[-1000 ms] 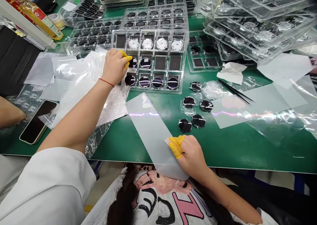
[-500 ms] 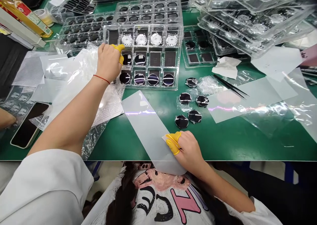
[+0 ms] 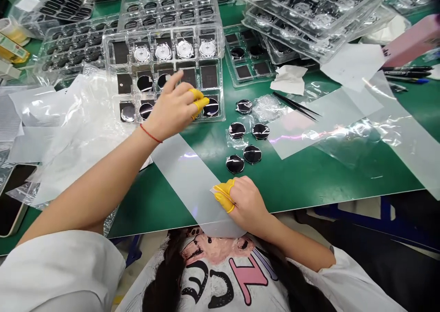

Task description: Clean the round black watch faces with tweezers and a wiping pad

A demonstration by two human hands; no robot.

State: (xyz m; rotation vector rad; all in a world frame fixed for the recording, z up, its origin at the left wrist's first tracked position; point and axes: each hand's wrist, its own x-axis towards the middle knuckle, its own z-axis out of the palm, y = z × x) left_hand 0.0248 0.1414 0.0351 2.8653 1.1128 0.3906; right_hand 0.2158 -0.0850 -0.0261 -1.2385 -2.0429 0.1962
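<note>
Yellow-capped, pinching a pale scrap (image 3: 213,190) in right hand (image 3: 246,199), can't tell if gripping black disc (image 3: 211,108) with left hand (image 3: 176,106), could smudge it by slipping.

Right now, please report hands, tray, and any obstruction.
Left hand by black disc in tray, contact unclear. Right hand pinching pale piece. Left hand hides part of tray.

Tray (image 3: 222,90) on table (image 3: 292,179); left hand (image 3: 177,103) over its front part. Sheet (image 3: 182,174) before tray, overhanging the table's near edge, right hand (image 3: 246,203) over it. Right of sheet, five discs (image 3: 252,154); beyond them, tweezers (image 3: 295,105), tips over a film (image 3: 305,131). Tray stack (image 3: 309,23) behind, to the right. Phone (image 3: 13,195) far left, wrapping (image 3: 89,115) between it and tray.
</note>
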